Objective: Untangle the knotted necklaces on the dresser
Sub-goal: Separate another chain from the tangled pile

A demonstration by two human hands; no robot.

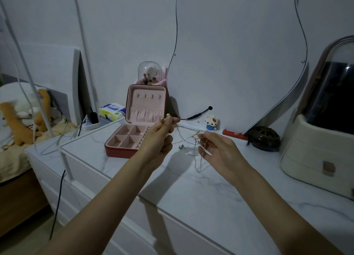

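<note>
Head view: left hand (160, 135) raised above the dresser top (201, 193), fingertips pinched on one end of the tangled chains (188, 142), two gold rings on the fingers. Right hand (216, 146) level with it and near, fingers loosely curled and spread, thin strands pinched at the tips and looped over the fingers. Chains stretched between both hands in mid-air, a small pendant and loose loops hanging below, just above the marble-look surface. Number of separate necklaces impossible to tell from the knot.

Behind the left hand: one open jewelry box (134, 128), red outside, pink lining, four square compartments in the base, four small hooks in the upright lid. Further back, one clear dome (149, 73) with brushes. Left of the box, one pack of tissues (112, 111) and one power strip (90, 125). Beyond the right hand: one small block figure (211, 122), one red bar-shaped thing (234, 134), one dark round openwork object (265, 139), one cream cosmetic case (321, 140). One wavy-edged mirror (239, 53) on the white wall. Bed with a plush toy (23, 113) far left.
</note>
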